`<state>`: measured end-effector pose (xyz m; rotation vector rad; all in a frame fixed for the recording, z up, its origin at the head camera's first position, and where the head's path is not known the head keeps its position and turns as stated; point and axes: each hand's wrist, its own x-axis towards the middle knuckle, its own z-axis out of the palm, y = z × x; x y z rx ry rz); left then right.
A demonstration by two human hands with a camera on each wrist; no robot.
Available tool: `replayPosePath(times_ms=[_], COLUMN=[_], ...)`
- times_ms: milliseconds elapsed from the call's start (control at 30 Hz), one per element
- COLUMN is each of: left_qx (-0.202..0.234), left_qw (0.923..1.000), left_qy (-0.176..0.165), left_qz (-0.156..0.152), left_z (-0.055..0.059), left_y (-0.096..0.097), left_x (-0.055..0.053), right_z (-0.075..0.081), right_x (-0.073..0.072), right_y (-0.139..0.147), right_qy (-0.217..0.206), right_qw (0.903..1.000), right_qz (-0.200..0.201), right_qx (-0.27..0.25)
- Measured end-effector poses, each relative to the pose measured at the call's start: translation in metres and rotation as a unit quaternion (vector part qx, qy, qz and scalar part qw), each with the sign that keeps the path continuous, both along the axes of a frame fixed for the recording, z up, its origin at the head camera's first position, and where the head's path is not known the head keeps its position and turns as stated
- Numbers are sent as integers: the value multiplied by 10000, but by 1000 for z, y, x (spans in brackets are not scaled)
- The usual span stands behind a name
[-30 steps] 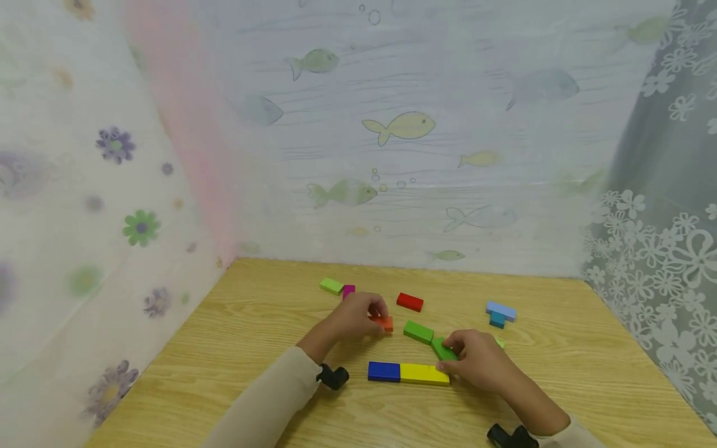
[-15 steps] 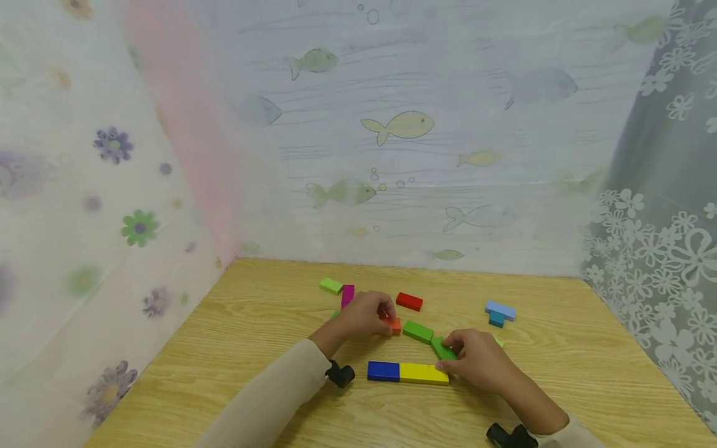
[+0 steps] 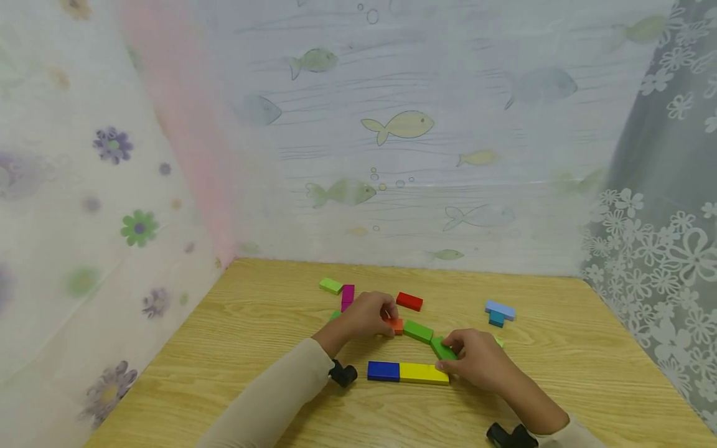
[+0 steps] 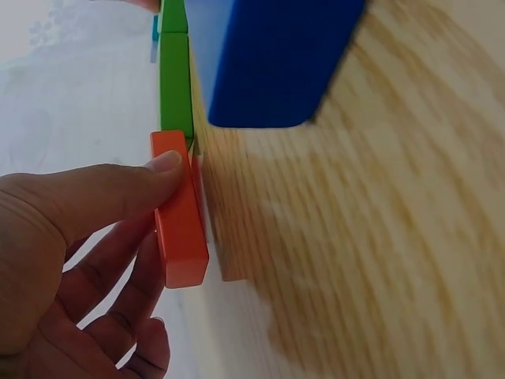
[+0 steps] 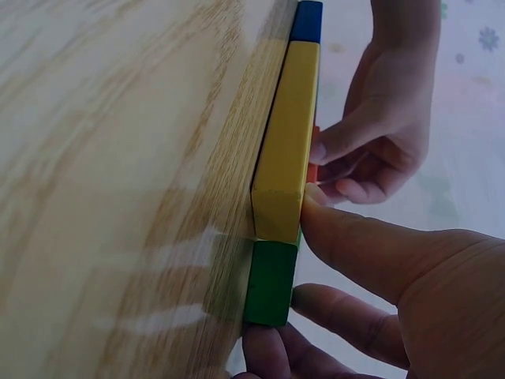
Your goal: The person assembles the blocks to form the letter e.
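My left hand pinches an orange block, thumb on its near face in the left wrist view. One end of the orange block meets a green block. A second green block slants from there down to the right end of a yellow block. My right hand holds that slanted green block between thumb and fingers, the thumb tip also at the yellow block's edge. A dark blue block adjoins the yellow one on the left.
Behind the hands lie a red block, a lime block and magenta blocks. Light blue and teal blocks touch at the back right. Patterned curtains border the wooden table.
My left hand has slid the orange block rightward until it meets the green block, uncovering more of the magenta blocks. My right hand has stayed in place.
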<state>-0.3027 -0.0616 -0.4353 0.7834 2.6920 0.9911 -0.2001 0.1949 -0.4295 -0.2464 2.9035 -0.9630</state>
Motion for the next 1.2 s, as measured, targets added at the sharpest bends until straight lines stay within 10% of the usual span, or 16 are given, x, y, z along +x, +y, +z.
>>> replayPosePath(times_ms=[1200], left_qx=[47], left_qw=[10000], left_qy=[18], left_qz=[-63], left_z=[-3], left_y=[0], left_x=[-2], right_z=[-2], right_x=[0], right_y=[1], right_qy=[-14], right_qw=[10000], right_qz=[-19], right_qx=[-81])
